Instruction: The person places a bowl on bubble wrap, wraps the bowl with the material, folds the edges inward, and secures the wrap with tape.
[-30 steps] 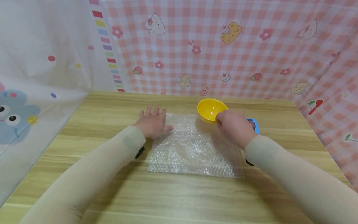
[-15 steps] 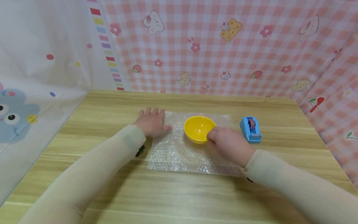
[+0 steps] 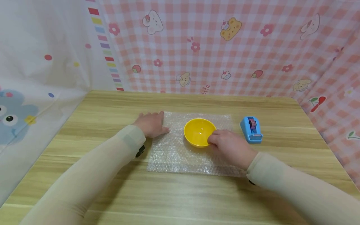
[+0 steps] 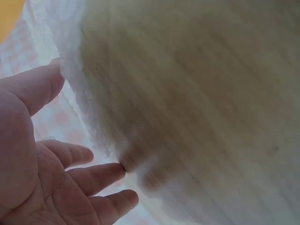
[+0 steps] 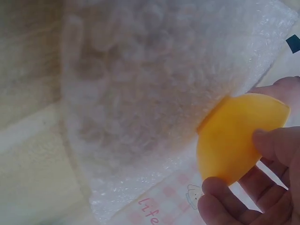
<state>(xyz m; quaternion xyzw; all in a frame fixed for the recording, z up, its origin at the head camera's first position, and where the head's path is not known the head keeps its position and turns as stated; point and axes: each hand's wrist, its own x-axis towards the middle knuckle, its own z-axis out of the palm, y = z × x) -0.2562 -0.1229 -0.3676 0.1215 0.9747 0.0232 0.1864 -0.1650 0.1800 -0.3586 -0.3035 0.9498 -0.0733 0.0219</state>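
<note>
A yellow bowl (image 3: 199, 132) stands upright on a sheet of bubble wrap (image 3: 174, 157), near the middle of the sheet. My right hand (image 3: 232, 147) pinches the bowl's right side at the rim. In the right wrist view, the base of the bowl (image 5: 239, 136) meets the bubble wrap, with thumb and fingers of the right hand (image 5: 272, 183) at its rim and side. At the sheet's upper left edge lies my left hand (image 3: 150, 125), palm down. The left wrist view has that hand (image 4: 51, 159) with loosely spread fingers, the thumb touching the wrap's edge.
Right of the sheet, a blue tape dispenser (image 3: 251, 130) stands on the wooden table (image 3: 168, 200). Pink checked cloth (image 3: 213, 56) hangs behind the table and along its right side. White cloth (image 3: 56, 40) covers the left side.
My right hand has brought the bowl left and toward me, down onto the bubble wrap, uncovering the tape dispenser. The left hand has shifted barely, its fingers less spread.
</note>
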